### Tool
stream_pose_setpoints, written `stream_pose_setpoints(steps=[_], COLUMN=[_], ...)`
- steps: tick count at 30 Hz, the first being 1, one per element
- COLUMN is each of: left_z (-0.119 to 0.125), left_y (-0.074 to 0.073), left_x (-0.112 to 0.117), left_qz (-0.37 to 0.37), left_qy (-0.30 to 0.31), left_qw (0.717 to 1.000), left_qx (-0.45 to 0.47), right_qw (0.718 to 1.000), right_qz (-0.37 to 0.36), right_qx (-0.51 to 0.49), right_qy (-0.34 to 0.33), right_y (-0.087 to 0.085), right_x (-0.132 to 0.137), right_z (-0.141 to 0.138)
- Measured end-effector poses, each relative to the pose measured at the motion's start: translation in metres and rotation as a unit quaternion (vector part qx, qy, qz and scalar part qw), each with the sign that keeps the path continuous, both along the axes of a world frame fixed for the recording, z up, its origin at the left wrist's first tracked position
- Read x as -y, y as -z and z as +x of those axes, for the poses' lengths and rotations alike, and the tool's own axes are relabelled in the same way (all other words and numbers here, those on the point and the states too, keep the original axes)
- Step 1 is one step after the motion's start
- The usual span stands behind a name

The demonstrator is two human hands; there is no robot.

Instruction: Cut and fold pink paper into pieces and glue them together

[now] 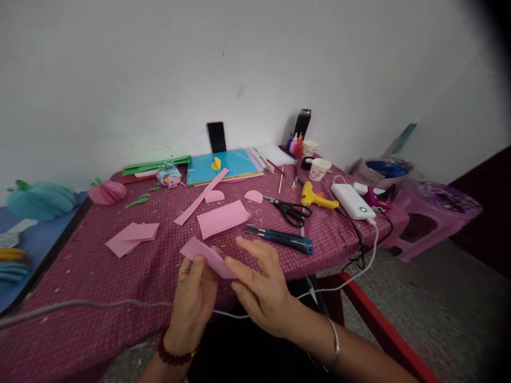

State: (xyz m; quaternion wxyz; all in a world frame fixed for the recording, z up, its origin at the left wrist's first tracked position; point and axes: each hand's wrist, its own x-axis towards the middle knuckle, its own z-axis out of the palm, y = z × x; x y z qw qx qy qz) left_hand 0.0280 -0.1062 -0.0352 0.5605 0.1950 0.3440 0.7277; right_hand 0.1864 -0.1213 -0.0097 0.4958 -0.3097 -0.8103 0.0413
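Note:
Both my hands hold a folded piece of pink paper (203, 256) just above the near edge of the table. My left hand (194, 300) pinches its left part with thumb and fingers closed on it. My right hand (259, 287) grips the right end, thumb on top, forefinger stretched out. More pink paper lies beyond: a folded sheet (221, 218), a stack (131, 238) to the left, a long strip (202, 197) and two half circles (214, 196).
On the red checked tablecloth (99, 298) lie a blue utility knife (279, 237), black scissors (293, 211), a yellow glue gun (317, 197), a white power bank (351, 201) with cables, paper cups (319, 168), coloured sheets (223, 165). A pink stool (431, 213) stands right.

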Motion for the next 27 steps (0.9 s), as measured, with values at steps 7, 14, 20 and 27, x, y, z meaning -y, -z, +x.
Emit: stream_pose_setpoints(steps=[7, 14, 20, 27], left_z=[0.002, 0.005, 0.006, 0.006], left_y=[-0.005, -0.006, -0.005, 0.000], left_x=[0.001, -0.001, 0.002, 0.009], left_qz=[0.005, 0.024, 0.019, 0.013], left_qy=[0.012, 0.011, -0.010, -0.045], left_qw=[1.000, 1.000, 0.998, 0.989], left_qx=[-0.020, -0.015, -0.066, -0.138], right_qw=[1.000, 0.999, 0.991, 0.990], right_qz=[0.018, -0.014, -0.096, -0.091], right_qx=[-0.020, -0.042, -0.090, -0.104], right_qy=[0.007, -0.015, -0.037, 0.020], right_y=[-0.002, -0.004, -0.008, -0.004], right_x=[0.000, 0.001, -0.001, -0.012], right_z=[-0.003, -0.002, -0.003, -0.001])
